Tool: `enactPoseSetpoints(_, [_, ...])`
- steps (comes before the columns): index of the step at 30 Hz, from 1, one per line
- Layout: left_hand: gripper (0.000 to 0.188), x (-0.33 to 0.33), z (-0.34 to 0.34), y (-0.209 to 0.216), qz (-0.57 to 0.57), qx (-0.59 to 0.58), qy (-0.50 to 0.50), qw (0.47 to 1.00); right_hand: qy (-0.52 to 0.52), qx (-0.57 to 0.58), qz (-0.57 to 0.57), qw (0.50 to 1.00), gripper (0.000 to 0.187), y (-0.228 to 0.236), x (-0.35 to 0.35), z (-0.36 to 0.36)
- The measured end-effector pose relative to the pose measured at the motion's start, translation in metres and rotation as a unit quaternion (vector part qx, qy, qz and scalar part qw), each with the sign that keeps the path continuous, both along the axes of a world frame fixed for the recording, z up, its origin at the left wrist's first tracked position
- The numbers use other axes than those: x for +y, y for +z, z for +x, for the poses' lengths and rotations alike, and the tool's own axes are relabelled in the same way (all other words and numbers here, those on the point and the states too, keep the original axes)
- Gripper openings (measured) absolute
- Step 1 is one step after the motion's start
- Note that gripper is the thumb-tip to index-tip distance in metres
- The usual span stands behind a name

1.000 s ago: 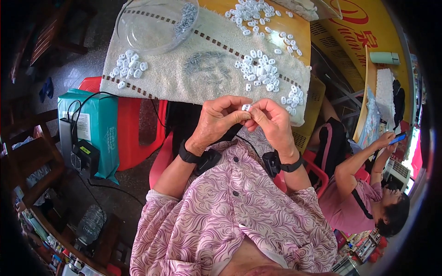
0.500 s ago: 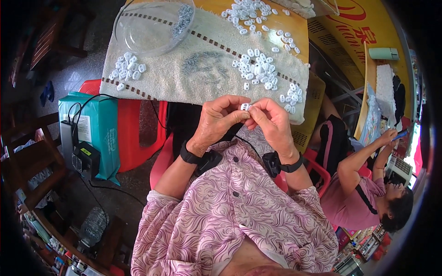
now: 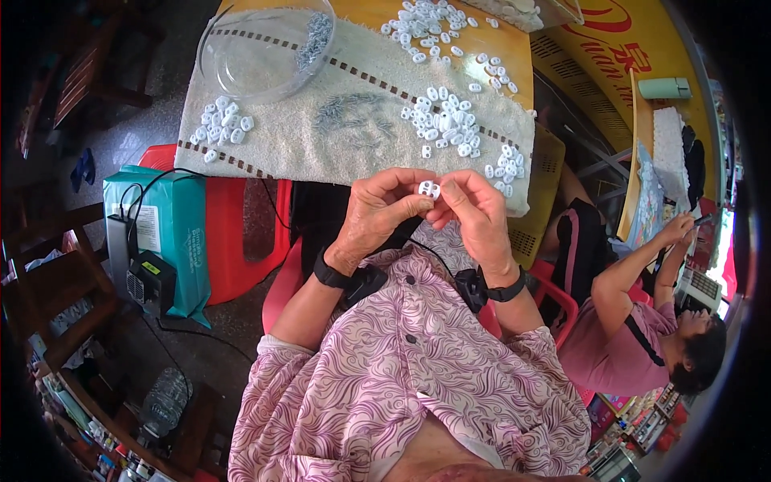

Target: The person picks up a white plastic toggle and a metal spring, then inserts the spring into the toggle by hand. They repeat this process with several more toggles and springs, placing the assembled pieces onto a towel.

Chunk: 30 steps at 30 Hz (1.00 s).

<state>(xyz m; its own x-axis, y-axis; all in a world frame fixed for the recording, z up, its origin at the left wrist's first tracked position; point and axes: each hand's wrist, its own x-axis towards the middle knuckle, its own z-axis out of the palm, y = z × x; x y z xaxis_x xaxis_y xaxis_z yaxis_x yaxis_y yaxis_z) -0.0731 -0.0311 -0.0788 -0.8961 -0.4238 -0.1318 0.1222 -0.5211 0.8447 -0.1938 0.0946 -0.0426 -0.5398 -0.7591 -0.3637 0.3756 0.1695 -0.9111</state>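
Observation:
Close to the near edge of the towel, my left hand [image 3: 374,215] pinches a small white plastic piece with dark openings [image 3: 429,189] between thumb and fingertips. My right hand [image 3: 480,215] is closed at the piece's right side, thumb and fingers touching it. Ahead lies a pile of similar white pieces [image 3: 443,119] on the beige towel [image 3: 265,132]. Fine grey metal bits [image 3: 353,119] are scattered at the towel's middle, too small to make out singly. A smaller heap of white pieces [image 3: 222,120] sits at the left.
A clear round plastic tub [image 3: 241,80] with more grey bits stands at the far left of the table. Loose white pieces [image 3: 430,24] cover the wooden top [image 3: 514,60]. Left of me are a red stool [image 3: 237,241] and a teal package [image 3: 181,241]. A person [image 3: 634,321] sits at right.
The white piece has turned in my fingers, and more of its face with the openings shows. My right thumb has lifted slightly. The person at right has shifted their hands a little.

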Motion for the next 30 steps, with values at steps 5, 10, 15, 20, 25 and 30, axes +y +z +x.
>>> enactPoseSetpoints(5, [0.031, 0.0011, -0.0002, 0.0007, 0.028, -0.008, 0.006, 1.0, -0.028, -0.017, -0.007, 0.999, 0.018, -0.001, -0.0001, 0.0004])
enactPoseSetpoints(10, [0.032, 0.002, -0.0013, 0.0016, 0.016, -0.021, 0.012, 1.0, -0.012, -0.012, -0.012, 1.0, 0.015, -0.0004, 0.0013, 0.0008])
enactPoseSetpoints(15, [0.032, 0.0028, -0.0015, 0.0017, -0.012, -0.033, 0.006, 0.999, -0.017, -0.007, -0.007, 1.0, 0.013, -0.0029, 0.0031, 0.0014])
enactPoseSetpoints(20, [0.029, 0.0039, -0.0021, -0.0015, -0.006, -0.031, 0.023, 0.999, -0.019, -0.007, 0.002, 1.0, 0.012, -0.0034, 0.0026, 0.0006])
enactPoseSetpoints(25, [0.029, 0.0024, -0.0014, -0.0036, -0.001, -0.046, 0.021, 0.999, -0.008, -0.005, 0.006, 1.0, 0.013, -0.0031, -0.0003, 0.0002])
enactPoseSetpoints(30, [0.029, 0.0014, -0.003, -0.0047, 0.008, -0.044, 0.026, 0.999, -0.013, -0.019, -0.016, 1.0, 0.014, -0.007, 0.0004, -0.0005])
